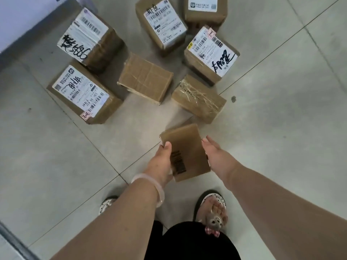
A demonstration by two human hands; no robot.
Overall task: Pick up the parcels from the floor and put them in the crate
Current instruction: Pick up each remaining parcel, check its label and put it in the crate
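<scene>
grey tiled floor [281,91], pale wall [22,15] at upper left

Grey tiled floor [281,137]. Plain parcel [145,78] mid-cluster. Left of it: two labelled parcels [82,92]. Right: taped parcel [199,98], then dark spot [233,99], perhaps stain. Behind: three labelled boxes [210,55].

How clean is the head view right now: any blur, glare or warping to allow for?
Head view: soft, even light, only faint shadows. Head view: pale sheen streaks on the clear tape of the taped brown cardboard parcel. Head view: the held small brown cardboard parcel with a printed barcode looks slightly motion-blurred. Head view: the wide-angle lens stretches the grey tiled floor toward the edges.
</scene>
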